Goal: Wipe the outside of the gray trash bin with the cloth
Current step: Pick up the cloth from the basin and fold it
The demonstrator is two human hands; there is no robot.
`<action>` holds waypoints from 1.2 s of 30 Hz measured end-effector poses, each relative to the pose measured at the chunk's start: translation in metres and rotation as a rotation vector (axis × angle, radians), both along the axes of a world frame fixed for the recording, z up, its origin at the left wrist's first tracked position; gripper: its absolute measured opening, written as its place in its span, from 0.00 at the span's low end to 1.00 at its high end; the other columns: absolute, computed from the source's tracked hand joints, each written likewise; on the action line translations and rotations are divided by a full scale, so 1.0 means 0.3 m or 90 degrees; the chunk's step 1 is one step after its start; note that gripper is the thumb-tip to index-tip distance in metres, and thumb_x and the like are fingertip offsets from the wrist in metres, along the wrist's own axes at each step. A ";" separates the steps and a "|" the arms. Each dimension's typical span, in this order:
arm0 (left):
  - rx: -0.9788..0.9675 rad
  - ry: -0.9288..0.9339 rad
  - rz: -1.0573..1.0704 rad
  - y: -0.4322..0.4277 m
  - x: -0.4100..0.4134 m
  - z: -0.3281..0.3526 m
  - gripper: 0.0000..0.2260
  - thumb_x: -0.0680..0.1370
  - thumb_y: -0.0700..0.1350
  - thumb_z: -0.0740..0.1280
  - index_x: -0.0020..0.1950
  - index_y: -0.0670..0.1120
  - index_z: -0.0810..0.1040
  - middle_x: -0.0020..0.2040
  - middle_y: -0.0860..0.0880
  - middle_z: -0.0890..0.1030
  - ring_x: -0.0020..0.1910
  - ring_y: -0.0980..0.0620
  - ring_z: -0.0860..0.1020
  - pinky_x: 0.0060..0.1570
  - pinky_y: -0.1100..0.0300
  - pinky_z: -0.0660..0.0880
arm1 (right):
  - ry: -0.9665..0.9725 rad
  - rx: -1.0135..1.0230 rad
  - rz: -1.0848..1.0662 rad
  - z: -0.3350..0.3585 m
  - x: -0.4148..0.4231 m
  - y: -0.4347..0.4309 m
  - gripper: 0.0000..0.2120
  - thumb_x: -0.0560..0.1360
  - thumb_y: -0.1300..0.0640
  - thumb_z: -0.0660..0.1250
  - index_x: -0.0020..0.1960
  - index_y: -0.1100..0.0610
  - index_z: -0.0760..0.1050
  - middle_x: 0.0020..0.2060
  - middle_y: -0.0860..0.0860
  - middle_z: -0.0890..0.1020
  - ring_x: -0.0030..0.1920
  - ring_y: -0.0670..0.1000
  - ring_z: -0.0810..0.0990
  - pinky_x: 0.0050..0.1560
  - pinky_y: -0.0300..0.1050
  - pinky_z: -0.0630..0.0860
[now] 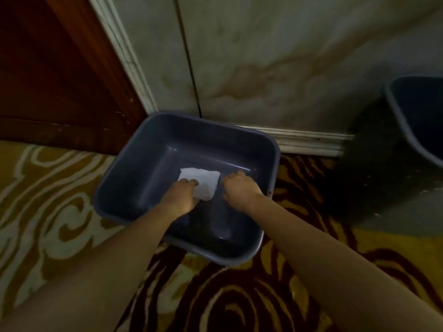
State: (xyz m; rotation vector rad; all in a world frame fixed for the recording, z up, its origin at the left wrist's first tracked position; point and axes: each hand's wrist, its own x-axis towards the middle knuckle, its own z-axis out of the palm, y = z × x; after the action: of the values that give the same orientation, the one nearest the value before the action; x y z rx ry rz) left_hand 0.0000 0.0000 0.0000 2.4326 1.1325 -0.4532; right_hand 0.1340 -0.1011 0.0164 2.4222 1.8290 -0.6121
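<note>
A blue-gray rectangular basin sits on the carpet against the wall, with water in its bottom. A white cloth lies inside it. My left hand rests on the cloth's left side, fingers pressing it down. My right hand is inside the basin just right of the cloth, fingers curled toward it; whether it touches the cloth is unclear. A gray trash bin shows only partly at the right edge, tilted.
A dark wooden door stands at the left. A stained wall with white baseboard runs behind the basin. Patterned yellow, red and cream carpet covers the floor.
</note>
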 end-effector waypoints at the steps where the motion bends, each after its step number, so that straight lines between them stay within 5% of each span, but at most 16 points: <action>1: 0.006 0.007 -0.007 0.012 -0.002 -0.012 0.24 0.76 0.46 0.62 0.72 0.46 0.63 0.70 0.42 0.68 0.67 0.41 0.68 0.65 0.49 0.68 | -0.005 -0.017 -0.008 -0.017 -0.013 0.014 0.16 0.77 0.60 0.60 0.64 0.61 0.66 0.63 0.61 0.72 0.64 0.61 0.66 0.61 0.54 0.68; 10: 0.019 0.058 -0.065 0.110 0.002 -0.136 0.27 0.78 0.41 0.56 0.76 0.48 0.51 0.78 0.45 0.50 0.75 0.44 0.53 0.71 0.49 0.59 | 0.006 -0.025 -0.066 -0.152 -0.066 0.143 0.23 0.77 0.53 0.61 0.69 0.59 0.62 0.68 0.59 0.65 0.67 0.59 0.62 0.66 0.53 0.62; 15: 0.101 0.030 -0.089 0.119 0.011 -0.152 0.25 0.75 0.41 0.61 0.72 0.46 0.61 0.71 0.44 0.63 0.69 0.44 0.62 0.63 0.49 0.68 | -0.011 -0.019 -0.100 -0.189 -0.078 0.176 0.23 0.76 0.54 0.64 0.67 0.60 0.63 0.67 0.59 0.65 0.66 0.59 0.63 0.63 0.53 0.65; 22: 0.112 0.022 -0.103 0.091 0.033 -0.143 0.13 0.75 0.42 0.61 0.59 0.46 0.73 0.61 0.44 0.74 0.59 0.45 0.73 0.54 0.54 0.67 | -0.037 -0.062 -0.102 -0.185 -0.095 0.164 0.19 0.74 0.56 0.65 0.63 0.59 0.69 0.64 0.59 0.70 0.65 0.59 0.66 0.61 0.51 0.67; 30: -0.008 -0.153 -0.087 0.091 0.043 -0.012 0.08 0.77 0.45 0.61 0.45 0.45 0.79 0.47 0.43 0.82 0.44 0.46 0.77 0.41 0.56 0.71 | 0.079 0.147 -0.161 0.030 -0.005 0.069 0.10 0.75 0.63 0.61 0.57 0.61 0.70 0.56 0.61 0.77 0.57 0.62 0.74 0.52 0.52 0.74; 33: -0.022 -0.248 -0.057 0.051 0.089 0.094 0.08 0.76 0.43 0.62 0.45 0.43 0.79 0.41 0.46 0.80 0.41 0.48 0.76 0.39 0.57 0.71 | 0.126 0.222 -0.203 0.147 0.035 0.013 0.07 0.77 0.62 0.59 0.54 0.59 0.70 0.50 0.60 0.80 0.48 0.62 0.78 0.46 0.54 0.78; 36: -0.045 -0.327 -0.052 -0.014 0.152 0.212 0.06 0.76 0.44 0.63 0.49 0.48 0.80 0.41 0.52 0.79 0.41 0.54 0.76 0.35 0.67 0.69 | 0.152 0.295 -0.231 0.259 0.089 -0.069 0.08 0.77 0.60 0.61 0.55 0.58 0.71 0.49 0.59 0.81 0.48 0.60 0.79 0.47 0.54 0.78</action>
State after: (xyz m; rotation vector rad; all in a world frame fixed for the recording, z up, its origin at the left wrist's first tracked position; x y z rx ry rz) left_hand 0.0457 -0.0042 0.0635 2.3408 0.7833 0.1097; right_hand 0.1607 -0.1219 0.0942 3.1580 1.7839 -0.5665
